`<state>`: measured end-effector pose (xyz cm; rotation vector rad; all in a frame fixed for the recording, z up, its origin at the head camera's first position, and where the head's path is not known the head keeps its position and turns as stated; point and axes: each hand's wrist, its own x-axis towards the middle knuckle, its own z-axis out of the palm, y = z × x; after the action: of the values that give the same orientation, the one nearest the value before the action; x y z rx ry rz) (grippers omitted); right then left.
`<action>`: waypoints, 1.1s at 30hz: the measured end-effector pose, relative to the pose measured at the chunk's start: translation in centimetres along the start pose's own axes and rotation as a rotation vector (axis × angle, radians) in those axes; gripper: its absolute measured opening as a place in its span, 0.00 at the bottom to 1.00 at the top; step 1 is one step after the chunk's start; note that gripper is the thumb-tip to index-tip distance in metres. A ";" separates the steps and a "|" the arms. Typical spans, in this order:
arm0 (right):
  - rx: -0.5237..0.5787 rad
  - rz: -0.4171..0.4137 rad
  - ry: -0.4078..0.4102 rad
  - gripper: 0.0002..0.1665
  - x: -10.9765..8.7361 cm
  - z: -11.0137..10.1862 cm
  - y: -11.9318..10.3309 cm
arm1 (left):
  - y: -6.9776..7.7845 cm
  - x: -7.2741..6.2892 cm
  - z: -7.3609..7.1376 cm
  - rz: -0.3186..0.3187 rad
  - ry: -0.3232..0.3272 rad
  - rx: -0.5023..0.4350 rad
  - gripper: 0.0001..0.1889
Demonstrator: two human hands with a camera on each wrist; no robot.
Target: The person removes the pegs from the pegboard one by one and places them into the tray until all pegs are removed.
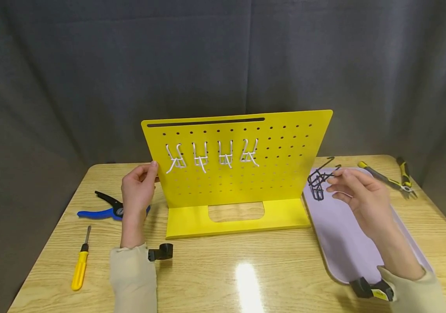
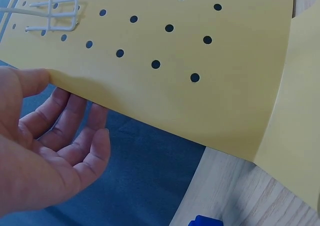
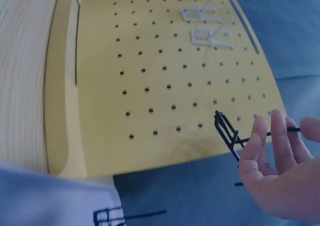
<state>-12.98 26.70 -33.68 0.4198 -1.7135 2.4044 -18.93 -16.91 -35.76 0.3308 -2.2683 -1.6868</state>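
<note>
A yellow pegboard stands upright on its base, with several white wire hooks in its upper rows of holes. My left hand grips the board's left edge, thumb on the front face and curled fingers behind, as the left wrist view shows. Over the lilac tray, my right hand pinches a black wire hook by its prong, the frame end pointing toward the board. Another black hook lies in the tray; in the head view the held hook overlaps it.
Blue-handled pliers and a yellow screwdriver lie left of the board. Beyond the tray on the right are yellow-and-black pliers and another black-and-yellow tool. A dark curtain hangs behind the table.
</note>
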 end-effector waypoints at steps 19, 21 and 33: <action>-0.178 0.220 -0.052 0.13 0.0 -6.0 0.3 | 0.0 -0.2 -0.1 0.002 -0.021 -0.006 0.27; -0.264 0.252 -0.086 0.13 0.1 -6.8 0.4 | -0.1 -0.3 -0.1 0.001 -0.022 -0.010 0.27; -0.699 0.480 -0.275 0.14 1.5 -11.3 -0.6 | 0.0 -0.2 0.0 0.009 -0.019 -0.017 0.26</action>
<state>-15.71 37.52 -36.14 0.2549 -2.8822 1.8411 -18.77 -16.84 -35.79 0.3019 -2.2640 -1.7106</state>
